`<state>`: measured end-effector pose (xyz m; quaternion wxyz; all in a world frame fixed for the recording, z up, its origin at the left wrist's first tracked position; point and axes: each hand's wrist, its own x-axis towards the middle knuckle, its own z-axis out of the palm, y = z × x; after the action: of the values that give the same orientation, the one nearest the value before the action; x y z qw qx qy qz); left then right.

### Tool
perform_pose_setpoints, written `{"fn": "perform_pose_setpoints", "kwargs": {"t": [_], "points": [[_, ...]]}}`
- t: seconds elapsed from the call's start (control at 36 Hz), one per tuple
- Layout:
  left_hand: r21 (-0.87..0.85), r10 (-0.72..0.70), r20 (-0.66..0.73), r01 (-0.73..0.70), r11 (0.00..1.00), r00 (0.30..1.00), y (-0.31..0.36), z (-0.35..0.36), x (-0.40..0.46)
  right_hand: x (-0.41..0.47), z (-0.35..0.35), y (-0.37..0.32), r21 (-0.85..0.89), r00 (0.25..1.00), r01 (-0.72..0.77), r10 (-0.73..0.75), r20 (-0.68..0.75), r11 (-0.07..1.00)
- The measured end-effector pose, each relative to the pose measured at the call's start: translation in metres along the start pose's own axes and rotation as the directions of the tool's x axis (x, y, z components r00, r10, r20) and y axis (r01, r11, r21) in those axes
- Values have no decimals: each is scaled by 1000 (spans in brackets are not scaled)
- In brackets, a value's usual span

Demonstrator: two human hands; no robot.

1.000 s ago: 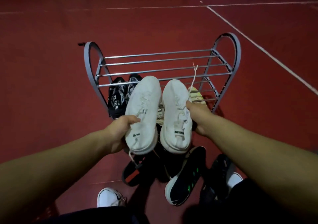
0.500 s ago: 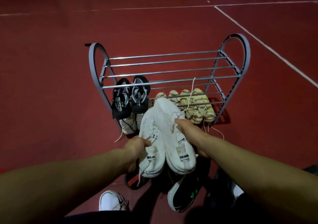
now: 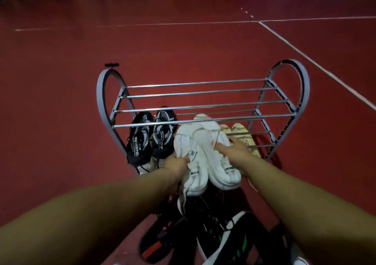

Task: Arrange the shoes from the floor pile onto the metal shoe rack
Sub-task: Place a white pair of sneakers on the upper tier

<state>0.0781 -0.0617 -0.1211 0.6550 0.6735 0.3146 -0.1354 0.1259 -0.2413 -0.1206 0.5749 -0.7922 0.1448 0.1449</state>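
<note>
A grey metal shoe rack (image 3: 203, 91) stands on the red floor, its top tier bare. Two white sneakers lie side by side at the front of the middle tier, toes under the top bars. My left hand (image 3: 176, 165) grips the left white sneaker (image 3: 189, 159) by its side near the heel. My right hand (image 3: 234, 149) holds the right white sneaker (image 3: 215, 163) at its collar. A pair of black sneakers (image 3: 150, 138) sits on the same tier at the left, and yellow striped shoes (image 3: 242, 134) at the right. Beige shoes (image 3: 154, 164) show below the black pair.
A pile of dark shoes (image 3: 203, 230) with red and green accents lies on the floor just in front of the rack, between my arms. White court lines (image 3: 317, 66) cross the red floor to the right. Dark furniture stands far back.
Both hands lowered the white sneakers from mid-air and pushed them forward onto the rack's middle tier, between the black pair and the yellow shoes. The view tilted up.
</note>
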Motion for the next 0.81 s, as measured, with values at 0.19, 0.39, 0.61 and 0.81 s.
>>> {"fn": "perform_pose_setpoints", "kwargs": {"t": [0.19,0.39,0.61,0.81], "points": [[74,65,-11,-64,995,998,52,4,48,71,9,-25,65,994,49,-43,-97,997],[40,131,-52,-129,991,990,53,11,92,131,25,-33,49,973,126,-114,-202,991],[808,434,-61,-211,550,899,51,20,96,139,19,-14,-516,988,-65,-16,-152,854],[918,519,14,-217,332,854,38,18,65,138,18,-3,-269,977,-24,-35,-210,963]]}}
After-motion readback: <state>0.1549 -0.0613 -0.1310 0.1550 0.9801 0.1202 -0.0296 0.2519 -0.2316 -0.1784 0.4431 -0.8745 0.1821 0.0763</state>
